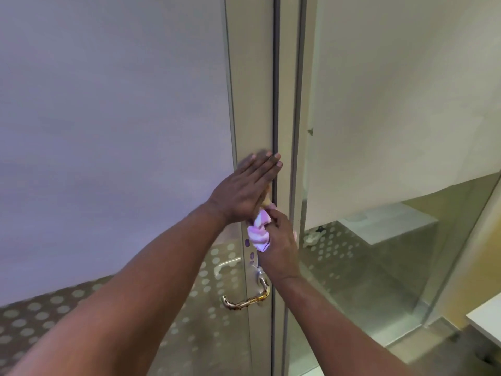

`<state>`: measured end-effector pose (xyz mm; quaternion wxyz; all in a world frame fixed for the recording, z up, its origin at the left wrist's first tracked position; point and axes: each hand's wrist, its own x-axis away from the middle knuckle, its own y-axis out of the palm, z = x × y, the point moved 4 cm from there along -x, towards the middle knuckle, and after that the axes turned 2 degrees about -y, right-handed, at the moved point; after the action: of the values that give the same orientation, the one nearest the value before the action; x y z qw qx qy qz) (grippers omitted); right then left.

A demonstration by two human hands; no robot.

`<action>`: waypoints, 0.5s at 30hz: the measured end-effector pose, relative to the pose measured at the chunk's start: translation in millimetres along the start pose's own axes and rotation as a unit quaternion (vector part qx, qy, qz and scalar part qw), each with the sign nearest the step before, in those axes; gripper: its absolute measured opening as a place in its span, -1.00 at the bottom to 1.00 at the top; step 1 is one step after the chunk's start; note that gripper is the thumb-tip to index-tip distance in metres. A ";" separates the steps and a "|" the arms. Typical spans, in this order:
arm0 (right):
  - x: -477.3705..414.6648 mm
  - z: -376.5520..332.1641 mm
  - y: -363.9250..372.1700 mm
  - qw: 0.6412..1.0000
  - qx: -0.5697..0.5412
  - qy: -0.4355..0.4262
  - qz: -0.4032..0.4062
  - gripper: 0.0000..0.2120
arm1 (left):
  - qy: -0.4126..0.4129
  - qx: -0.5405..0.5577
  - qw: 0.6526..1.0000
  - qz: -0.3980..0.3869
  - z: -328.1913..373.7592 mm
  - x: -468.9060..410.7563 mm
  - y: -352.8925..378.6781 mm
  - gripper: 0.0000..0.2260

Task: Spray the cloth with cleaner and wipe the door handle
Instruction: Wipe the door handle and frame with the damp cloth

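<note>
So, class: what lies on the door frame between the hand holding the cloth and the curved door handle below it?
In the head view, between the right hand clutching the cloth and the door handle, the lock plate sits on the frame, partly hidden by the wrist.

Left hand (245, 185) flat, fingers extended, right hand (280, 244) below it, grip seemingly closed, both forearms outstretched

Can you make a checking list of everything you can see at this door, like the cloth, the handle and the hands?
Surface: door frame, pale, with frosted glass beside it.
Job's things: pink and white cloth bunched against the frame; door handle lower down, stained brown, untouched.
Clutter: nothing seen; no cleaner bottle in view.
Hands: left hand flat on the frame; right hand gripping the cloth.
Cables: nothing seen.
Surroundings: dotted glass panels, white bench behind the glass.
</note>
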<state>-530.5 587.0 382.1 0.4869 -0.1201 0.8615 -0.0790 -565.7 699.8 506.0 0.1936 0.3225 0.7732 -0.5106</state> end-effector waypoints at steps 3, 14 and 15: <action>-0.5 2.2 8.4 0.999 0.040 0.016 -0.018 -0.68 | 0.000 -0.001 1.000 -0.002 -0.4 0.0 -0.1 -0.49; 34.7 37.0 14.1 0.984 0.042 0.091 -0.148 -0.46 | -0.007 -0.004 1.000 0.004 0.6 -2.7 0.6 -0.51; 37.2 38.8 14.1 0.983 0.040 0.089 -0.155 -0.43 | -0.007 -0.006 1.000 0.003 0.6 -2.1 1.1 -0.51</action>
<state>-517.6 589.2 328.1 0.3949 -0.2249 0.8684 -0.1983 -563.5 698.8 506.4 0.2025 0.3204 0.7738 -0.5075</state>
